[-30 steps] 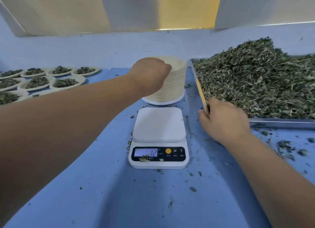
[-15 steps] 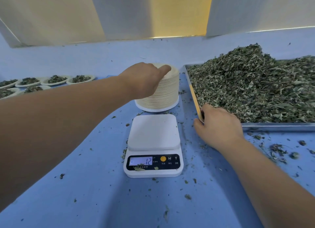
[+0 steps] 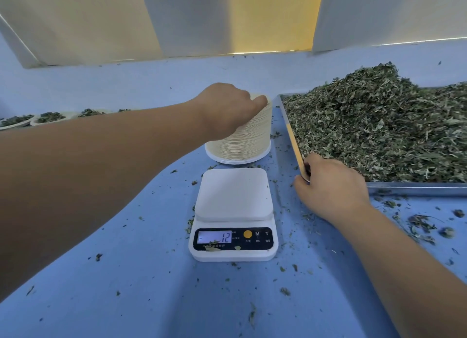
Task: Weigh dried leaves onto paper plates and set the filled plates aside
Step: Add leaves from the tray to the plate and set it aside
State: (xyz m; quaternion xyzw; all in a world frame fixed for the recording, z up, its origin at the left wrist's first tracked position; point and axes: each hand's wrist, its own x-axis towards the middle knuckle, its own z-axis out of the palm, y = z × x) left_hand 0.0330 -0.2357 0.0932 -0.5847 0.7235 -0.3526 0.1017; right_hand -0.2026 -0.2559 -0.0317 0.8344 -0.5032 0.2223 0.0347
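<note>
Though tough to count past the forearm (image 3: 101,166), looks like four filled plates (image 3: 49,117) of leaves lined up at far left (could be more hidden behind it). Otherwise one of everything: one stack of paper plates (image 3: 243,142), one scale (image 3: 233,193) reading 12 just in front of it with a thin gap between, one metal tray (image 3: 417,186) at right heaped with dried leaves (image 3: 379,130). Got two hands in play. Got the left hand (image 3: 227,108) draped over the top of the stack, fingers curled down round the far rim, gripping it there. Got the right hand (image 3: 331,188) clamped on the tray's near left corner, fingers hooked over the rim. Looks tight along the tray's left edge, running just beside the stack. Plenty of open blue table (image 3: 126,287) in front of the scale and between the two forearms, only sprinkled with leaf crumbs (image 3: 285,291).
</note>
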